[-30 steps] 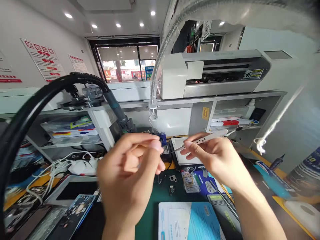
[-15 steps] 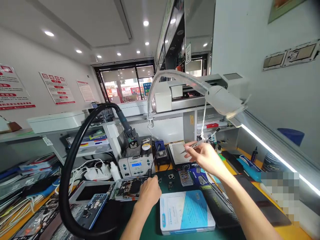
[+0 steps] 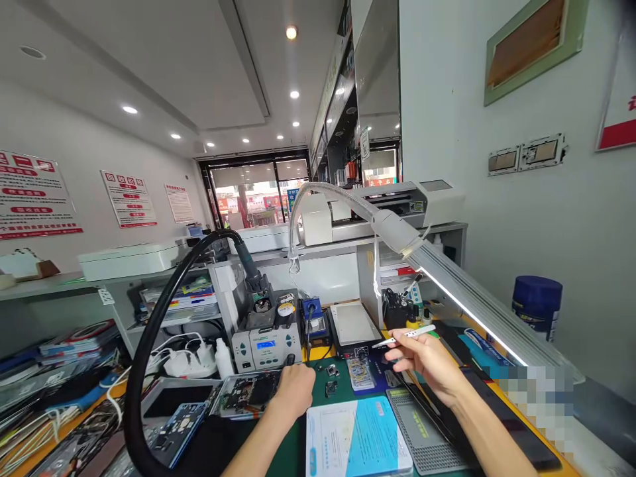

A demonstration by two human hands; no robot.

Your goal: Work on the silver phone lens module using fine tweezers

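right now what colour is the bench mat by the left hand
Dark green; the flat work mat by the left hand, head view.

Your left hand (image 3: 295, 391) rests on the right end of the opened phone with its bare circuit board (image 3: 246, 394), which lies on the dark green work mat (image 3: 291, 457). Behind the phone stands the grey box-shaped rework station (image 3: 268, 346), and the thick black rubber hose (image 3: 149, 358) arcs from its top to your left. To the station's right sits the flat metal heating plate (image 3: 350, 323). In front of that plate, your right hand (image 3: 427, 361) holds the thin white tweezers (image 3: 405, 335) above the mat. The blue-and-white printed card (image 3: 355, 440) lies between your forearms, and the grey perforated pad (image 3: 422, 440) is just right of it.
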